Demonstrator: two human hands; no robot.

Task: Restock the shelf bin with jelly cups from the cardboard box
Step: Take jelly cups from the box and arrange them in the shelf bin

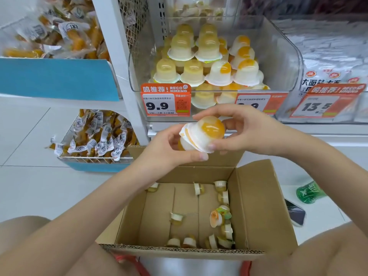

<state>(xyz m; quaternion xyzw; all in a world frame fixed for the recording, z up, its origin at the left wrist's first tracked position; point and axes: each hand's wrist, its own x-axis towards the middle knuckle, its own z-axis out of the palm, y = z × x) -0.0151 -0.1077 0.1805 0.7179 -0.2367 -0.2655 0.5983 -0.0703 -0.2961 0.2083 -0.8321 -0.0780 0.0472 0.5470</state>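
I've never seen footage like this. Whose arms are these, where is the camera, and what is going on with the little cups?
There is no machine here: a person wears a camera on the head, looking down at their own arms. The left hand and right hand together hold jelly cups, white with an orange centre; it looks like two stacked. Below lies an open cardboard box on the floor, with a few cups scattered inside. Ahead is the clear shelf bin, already stacked with similar cups, above orange price tags. A green bottle lies to the right.
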